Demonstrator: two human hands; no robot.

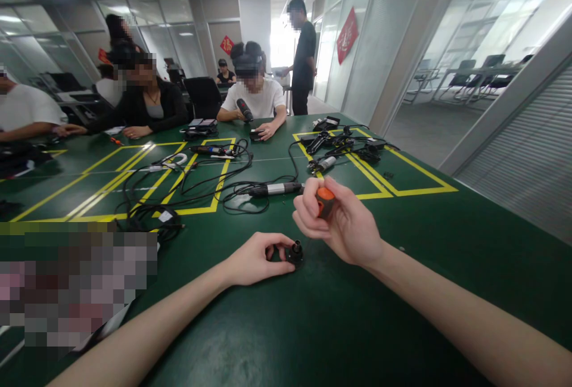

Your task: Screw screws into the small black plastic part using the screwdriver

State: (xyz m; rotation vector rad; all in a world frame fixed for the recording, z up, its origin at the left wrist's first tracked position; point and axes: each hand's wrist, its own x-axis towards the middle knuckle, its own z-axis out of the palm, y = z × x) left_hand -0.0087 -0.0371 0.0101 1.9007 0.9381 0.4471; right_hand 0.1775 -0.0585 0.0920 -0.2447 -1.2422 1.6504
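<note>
My left hand (259,259) rests low over the green table, thumb and fingers closed around a small black round part (295,252). A short tube-like piece stands up from the top of that part. Above it and to the right, my right hand (342,220) is raised off the table, its fingers wrapped round a screwdriver (325,201) with a stubby orange and dark grey handle. The screwdriver's shaft cannot be made out. It is apart from the black part.
Beyond my hands lie a grey and black cylindrical tool (277,189), tangled black cables (156,214) and black parts (330,143) on the green table (250,339). Yellow tape marks rectangles. A co-worker (254,98) sits opposite with a power tool (244,109); others sit left.
</note>
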